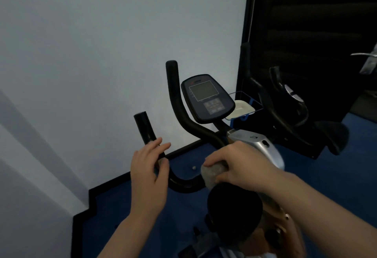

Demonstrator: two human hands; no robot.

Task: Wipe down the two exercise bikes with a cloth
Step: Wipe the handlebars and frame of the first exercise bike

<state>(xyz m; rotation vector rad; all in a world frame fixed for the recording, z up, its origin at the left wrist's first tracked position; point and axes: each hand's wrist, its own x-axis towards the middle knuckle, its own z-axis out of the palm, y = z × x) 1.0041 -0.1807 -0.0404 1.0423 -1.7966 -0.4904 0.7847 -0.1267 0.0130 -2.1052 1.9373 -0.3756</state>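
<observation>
An exercise bike stands below me with black curved handlebars [179,102], a dark console [207,98] and a silver body [259,145]. My right hand [238,164] grips a bunched grey cloth [212,173] against the handlebar bend, just above the black saddle [234,210]. My left hand [150,174] is at the near left handlebar grip [143,129], fingers straight and only loosely around the bar. A second bike [289,110], black, stands to the right against the dark wall.
A white wall fills the left and middle, meeting blue carpet [183,227] with a black skirting edge. A small wire rack [244,106] holding a white tray sits behind the console. A dark panelled wall [306,33] is at the right.
</observation>
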